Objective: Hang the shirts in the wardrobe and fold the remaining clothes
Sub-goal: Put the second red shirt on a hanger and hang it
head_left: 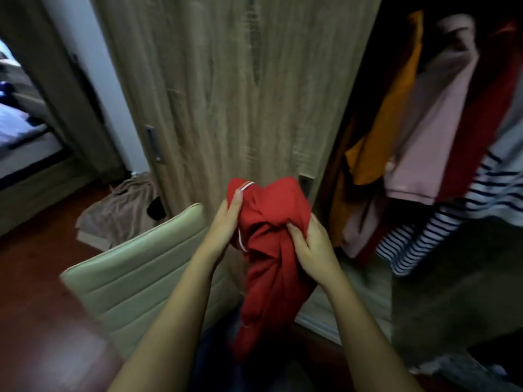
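Both hands gripped a bunched red shirt (pixel 271 239) before the closed wardrobe door (pixel 240 80): left hand (pixel 226 224) fingers curled on its collar edge, right hand (pixel 314 247) pinching a fold. Chair back (pixel 135 267) below left; hanging clothes (pixel 418 131) crowded the open side right; a beige garment (pixel 119 213) lay on the floor.

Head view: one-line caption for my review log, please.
Both hands, left hand and right hand, grip a bunched red shirt before the wardrobe door, hanging clothes at right.
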Tool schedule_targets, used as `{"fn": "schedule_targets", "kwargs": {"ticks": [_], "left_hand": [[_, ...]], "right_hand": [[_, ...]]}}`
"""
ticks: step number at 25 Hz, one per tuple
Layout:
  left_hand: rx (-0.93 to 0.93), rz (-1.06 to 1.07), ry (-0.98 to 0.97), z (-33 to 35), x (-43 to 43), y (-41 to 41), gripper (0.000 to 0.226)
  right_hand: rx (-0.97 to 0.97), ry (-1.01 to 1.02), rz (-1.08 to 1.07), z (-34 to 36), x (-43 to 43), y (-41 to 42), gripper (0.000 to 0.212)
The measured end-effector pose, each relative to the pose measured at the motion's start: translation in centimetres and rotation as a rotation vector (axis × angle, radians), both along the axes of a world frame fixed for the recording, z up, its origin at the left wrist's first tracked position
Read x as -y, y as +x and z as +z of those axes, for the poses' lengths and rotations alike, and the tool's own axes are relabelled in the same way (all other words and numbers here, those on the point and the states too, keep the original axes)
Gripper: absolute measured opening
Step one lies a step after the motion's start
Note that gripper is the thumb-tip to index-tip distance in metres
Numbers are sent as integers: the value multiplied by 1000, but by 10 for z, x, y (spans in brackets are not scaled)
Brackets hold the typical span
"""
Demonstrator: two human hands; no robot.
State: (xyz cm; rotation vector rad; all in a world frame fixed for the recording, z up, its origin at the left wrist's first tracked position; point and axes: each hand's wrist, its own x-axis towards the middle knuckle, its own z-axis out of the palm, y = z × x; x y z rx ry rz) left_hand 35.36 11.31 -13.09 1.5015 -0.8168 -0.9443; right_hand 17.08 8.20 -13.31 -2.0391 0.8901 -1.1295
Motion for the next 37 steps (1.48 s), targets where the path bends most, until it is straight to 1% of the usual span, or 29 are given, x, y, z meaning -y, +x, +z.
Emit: {"fn": "schedule_targets", "kwargs": {"ticks": [1,2,3,4,5,6,7,8,9,10,11,12,13,15,16,17,18,19,20,21,24,26,28,30,31,32,34,36,37], "left_hand": [[12,-23,-29,11,1,-14,62],[106,-21,-79,23,3,-27,42],[224,0,-110,33,8,-38,30],[289,17,-140,44,14,-51,26],[229,19,-165,57,19,-64,30],[98,7,-185,72,23,-78,37],[-33,-12,-197,88,26,-94,45],[-93,-2,-236,102,29,-111,51],[-24,6,-286,115,32,-129,57],[142,4,-329,124,36,-146,63],[353,15,-355,132,38,-163,66],[516,29,-376,137,40,-179,61],[595,24,-387,142,43,-195,50],[582,24,-312,148,50,-217,24],[546,22,-252,147,57,-226,20],[503,-2,-206,148,62,-236,22],[449,-35,-174,150,65,-244,25],[397,-72,-168,153,66,-250,28],[374,-116,-176,157,66,-256,31],[414,-154,-181,161,67,-259,34],[800,-135,-190,168,74,-244,34],[1003,-91,-194,172,81,-225,28],[1245,-31,-142,170,85,-210,24],[1470,-8,-93,157,89,-199,22],[1524,-26,-84,147,89,-192,22],[1501,-61,-80,137,90,-184,23],[1278,-128,-96,128,89,-170,24],[1072,-130,-164,135,92,-162,14],[1019,-151,-160,140,93,-161,19]], "right_hand": [[17,-25,-66,5,6,-17,53],[45,-50,-129,9,14,-35,55],[67,-56,-174,12,20,-52,55],[69,-50,-193,15,25,-68,53],[50,-40,-195,18,27,-81,49],[8,-38,-186,20,29,-92,46],[-73,-50,-189,22,32,-102,44],[-203,-88,-230,22,36,-113,43],[-334,-117,-305,24,41,-125,42],[-380,-108,-398,27,46,-137,40],[-293,-76,-475,32,49,-147,35],[-114,-33,-519,39,49,-157,27],[66,4,-539,47,46,-165,18],[268,31,-511,61,30,-171,6],[315,32,-478,63,23,-175,8],[344,45,-436,65,17,-179,15],[321,70,-406,66,12,-182,30],[230,87,-406,65,10,-182,45],[110,85,-442,64,9,-185,54],[-1,56,-499,62,9,-188,54],[-243,-137,-637,69,8,-205,38],[-335,-246,-561,81,13,-226,28],[-352,-324,-505,103,23,-244,27],[-304,-389,-556,136,34,-253,36],[-295,-427,-612,151,39,-256,40],[-318,-445,-662,160,44,-258,41],[-542,-378,-643,158,56,-264,47],[-885,-83,-470,138,61,-272,70],[-989,42,-396,128,59,-275,79]]}}
